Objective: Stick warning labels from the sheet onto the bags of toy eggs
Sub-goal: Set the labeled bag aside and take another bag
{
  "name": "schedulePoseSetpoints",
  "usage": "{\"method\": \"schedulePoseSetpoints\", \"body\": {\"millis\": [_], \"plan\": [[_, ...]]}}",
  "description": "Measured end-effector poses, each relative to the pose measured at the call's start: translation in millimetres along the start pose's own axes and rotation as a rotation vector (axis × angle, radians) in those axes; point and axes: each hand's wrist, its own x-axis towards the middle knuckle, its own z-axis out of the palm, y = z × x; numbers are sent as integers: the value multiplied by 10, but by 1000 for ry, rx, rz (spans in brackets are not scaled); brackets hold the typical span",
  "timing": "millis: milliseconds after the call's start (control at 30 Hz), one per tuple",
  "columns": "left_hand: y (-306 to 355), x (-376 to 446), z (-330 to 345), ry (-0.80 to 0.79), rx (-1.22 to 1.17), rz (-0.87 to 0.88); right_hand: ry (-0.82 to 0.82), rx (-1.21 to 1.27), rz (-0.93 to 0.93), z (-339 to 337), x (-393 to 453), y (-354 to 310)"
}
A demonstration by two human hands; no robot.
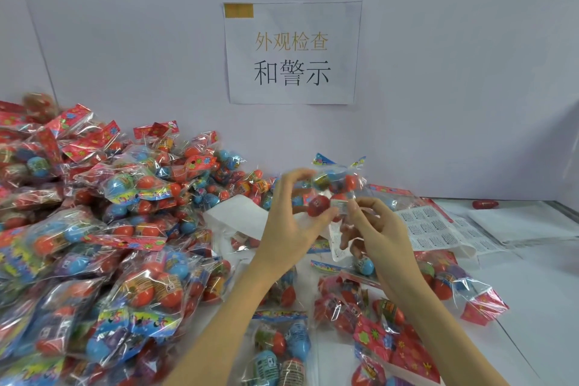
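Note:
A clear bag of red and blue toy eggs (336, 183) is held up above the table in the middle of the view. My left hand (289, 222) grips its lower left part, thumb and fingers curled round a red egg. My right hand (377, 229) pinches a small white warning label (339, 206) against the bag's lower edge. The label sheet (438, 230), printed with rows of small text blocks, lies on the table to the right of my hands.
A big heap of bagged eggs (94, 229) fills the left side. Several more bags (391, 323) lie near the front and right. A loose red egg (485, 204) sits by the back wall. A paper sign (293, 53) hangs on the wall.

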Motion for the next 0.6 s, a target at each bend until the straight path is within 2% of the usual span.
{"method": "schedulePoseSetpoints", "body": {"millis": [67, 133, 200, 233, 300, 400, 433, 533, 600], "plan": [[-27, -19, -10, -93, 38, 24, -100, 75, 1, 7, -25, -33], [29, -25, -26, -208, -99, -102, -200, 104, 1, -25, -35, -58], [42, -15, -35, -201, -204, -192, -237, 96, -13, -48, -38, -73], [31, -6, -44, -139, -209, -203, -220, 100, -25, -50, -37, -67], [21, 16, -71, -48, -258, -242, -73, 95, -69, -41, -20, -64], [-17, 30, -102, -66, -317, -309, 180, -25, -154, -89, 42, -67], [-22, 30, -105, -79, -314, -303, 179, -85, -168, -108, 50, -78], [-7, 29, -77, -102, -305, -294, 35, -137, -138, -93, 25, -68], [-39, 25, -60, -97, -303, -321, 59, -103, -112, -54, 2, -58]]}}
